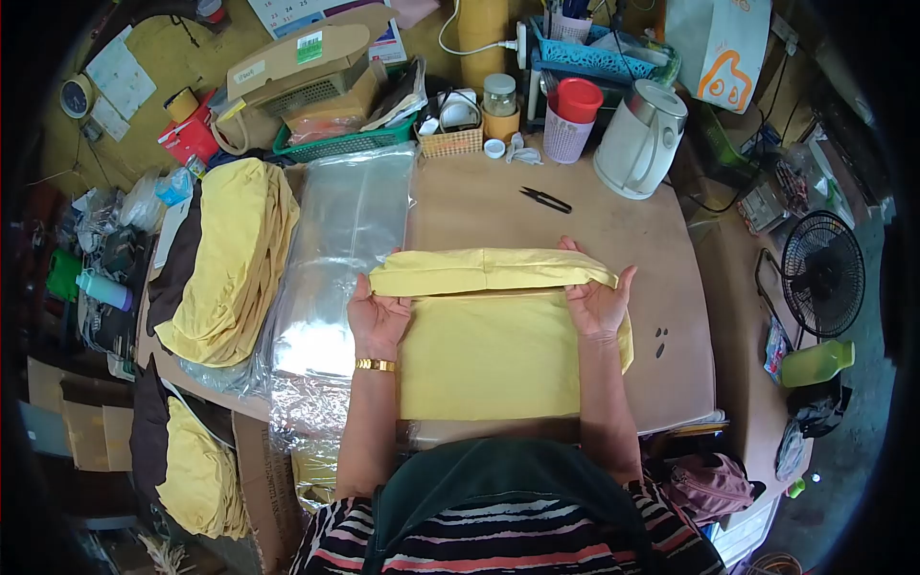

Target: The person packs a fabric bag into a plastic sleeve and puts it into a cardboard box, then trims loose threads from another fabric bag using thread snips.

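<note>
A yellow cloth [489,359] lies on the brown table in front of me, its upper part folded into a raised band. My left hand [380,316] grips the left end of that band, palm up, with a gold watch at the wrist. At the band's right end my right hand [599,305] holds the fabric, thumb standing out and some fingers under the cloth. Left of the cloth, clear plastic sheets [350,211] are spread on the table. Beside them rests a stack of folded yellow cloths [230,259] with dark fabric.
Black thread snips [546,199] lie beyond the cloth. At the back stand a white kettle [640,139], a cup with a red lid [573,125] and a green basket [345,139]. A black fan [822,273] is at the right. More yellow cloths [199,470] are at lower left.
</note>
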Available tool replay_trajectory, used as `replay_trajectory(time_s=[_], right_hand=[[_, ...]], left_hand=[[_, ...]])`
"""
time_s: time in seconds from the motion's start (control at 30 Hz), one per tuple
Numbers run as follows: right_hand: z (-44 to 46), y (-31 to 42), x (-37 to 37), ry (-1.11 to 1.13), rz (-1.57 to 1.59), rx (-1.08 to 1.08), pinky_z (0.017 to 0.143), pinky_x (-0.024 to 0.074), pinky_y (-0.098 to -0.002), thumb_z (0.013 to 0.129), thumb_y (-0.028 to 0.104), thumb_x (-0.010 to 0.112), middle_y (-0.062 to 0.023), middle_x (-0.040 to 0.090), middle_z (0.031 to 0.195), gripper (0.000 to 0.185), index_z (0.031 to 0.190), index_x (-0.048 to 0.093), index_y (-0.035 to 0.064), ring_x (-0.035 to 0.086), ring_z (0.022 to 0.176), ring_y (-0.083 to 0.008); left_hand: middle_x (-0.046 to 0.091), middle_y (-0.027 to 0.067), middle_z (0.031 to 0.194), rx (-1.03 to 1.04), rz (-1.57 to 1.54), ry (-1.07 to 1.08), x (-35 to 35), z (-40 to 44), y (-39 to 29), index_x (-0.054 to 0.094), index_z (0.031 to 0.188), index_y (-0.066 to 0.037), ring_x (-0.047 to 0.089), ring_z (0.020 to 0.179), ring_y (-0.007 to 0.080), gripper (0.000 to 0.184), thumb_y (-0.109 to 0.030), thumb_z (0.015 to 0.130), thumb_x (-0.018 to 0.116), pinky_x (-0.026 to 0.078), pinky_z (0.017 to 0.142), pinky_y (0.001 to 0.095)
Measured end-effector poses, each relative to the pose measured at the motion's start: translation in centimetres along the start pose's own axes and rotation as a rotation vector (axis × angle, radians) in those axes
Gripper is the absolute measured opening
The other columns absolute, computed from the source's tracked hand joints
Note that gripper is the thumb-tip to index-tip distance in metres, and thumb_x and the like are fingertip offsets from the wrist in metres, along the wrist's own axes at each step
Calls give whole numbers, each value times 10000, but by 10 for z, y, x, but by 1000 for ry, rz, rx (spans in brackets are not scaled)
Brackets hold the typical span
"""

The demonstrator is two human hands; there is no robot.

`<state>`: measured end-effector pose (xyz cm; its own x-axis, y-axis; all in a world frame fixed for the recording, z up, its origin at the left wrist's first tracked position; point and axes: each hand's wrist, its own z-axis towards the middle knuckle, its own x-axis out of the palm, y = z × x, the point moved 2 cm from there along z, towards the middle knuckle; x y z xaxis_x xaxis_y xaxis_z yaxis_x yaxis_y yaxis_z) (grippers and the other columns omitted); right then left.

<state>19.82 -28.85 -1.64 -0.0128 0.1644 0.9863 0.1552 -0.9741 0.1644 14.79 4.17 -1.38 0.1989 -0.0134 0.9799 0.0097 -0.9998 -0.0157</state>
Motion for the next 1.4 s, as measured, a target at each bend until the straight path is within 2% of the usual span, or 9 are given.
replay_trajectory(time_s=[0.17, 0.37, 0.47, 0.53, 0.7, 0.77, 0.9, 0.97, 1.4], right_hand=[[3, 0, -4, -27, -37, -36, 1139, 293, -457, 911, 646, 426, -310, 370, 1424, 924, 1361, 296, -150, 347, 1358, -386], [14, -15, -12, -62, -181, -17, 1131, 300, -468, 964, 471, 487, -230, 459, 1373, 637, 1307, 420, -63, 410, 1314, -344], [8, -26, -9, -121, -1302, 52, 1126, 288, -464, 944, 224, 566, -201, 423, 1427, 527, 1376, 379, -14, 418, 1320, -326], [-20, -59, 8, 250, -2126, -467, 1144, 214, -514, 916, 259, 589, -206, 362, 1471, 583, 1408, 378, 28, 340, 1381, -319], [-85, -33, 30, 729, -2560, -7, 1144, 135, -576, 833, 415, 653, -133, 276, 1541, 754, 1457, 349, 121, 227, 1445, -228], [-67, 20, 23, 405, -2887, -198, 1102, 180, -639, 814, 379, 686, -55, 371, 1500, 700, 1429, 410, 190, 294, 1414, -165], [-2, 60, 79, -16, -2324, -4, 866, 500, -427, 851, 235, 674, -112, 677, 1101, 338, 1141, 637, 65, 658, 994, -260], [50, 37, 86, 273, -2047, -453, 706, 534, -353, 878, 159, 626, -160, 702, 920, 254, 1073, 627, -5, 691, 836, -305], [251, -3, 75, 491, -2346, -314, 825, 509, -422, 816, 184, 654, -174, 662, 995, 271, 1073, 640, 101, 647, 948, -331]], left_hand=[[495, 241, 1352, 78, 26, -78, 7, 0, 10, 367, 1347, 110, 506, 1252, 321, 529, -303, 1017, 390, 445, 1050, 428], [632, 103, 1195, -25, 1703, 221, 40, -59, 115, 590, 1242, -14, 585, 1141, 247, 347, -220, 966, 543, 481, 934, 350], [470, 142, 1399, 335, 2381, 690, 21, -74, 153, 515, 1328, -51, 384, 1335, 323, 531, -387, 919, 549, 284, 1073, 534], [258, 144, 1545, 276, 2794, 724, 3, -69, 157, 410, 1420, -101, 142, 1453, 340, 636, -474, 910, 478, 54, 1091, 670], [286, 155, 1530, 348, 2884, 745, 3, -75, 138, 372, 1452, -116, 208, 1428, 364, 704, -526, 892, 492, 77, 1104, 651], [268, 152, 1541, 351, 2785, 716, 9, -78, 136, 348, 1465, -117, 205, 1430, 372, 706, -516, 899, 489, 97, 1096, 650], [260, 158, 1543, 334, 2815, 718, 12, -80, 137, 347, 1466, -119, 219, 1423, 380, 711, -520, 898, 495, 111, 1092, 651], [258, 164, 1541, 356, 2810, 718, 11, -79, 137, 353, 1462, -120, 227, 1419, 384, 710, -521, 895, 502, 122, 1091, 653], [283, 157, 1527, 315, 2677, 729, 14, -76, 129, 380, 1444, -125, 243, 1410, 385, 687, -505, 891, 526, 134, 1097, 655]])
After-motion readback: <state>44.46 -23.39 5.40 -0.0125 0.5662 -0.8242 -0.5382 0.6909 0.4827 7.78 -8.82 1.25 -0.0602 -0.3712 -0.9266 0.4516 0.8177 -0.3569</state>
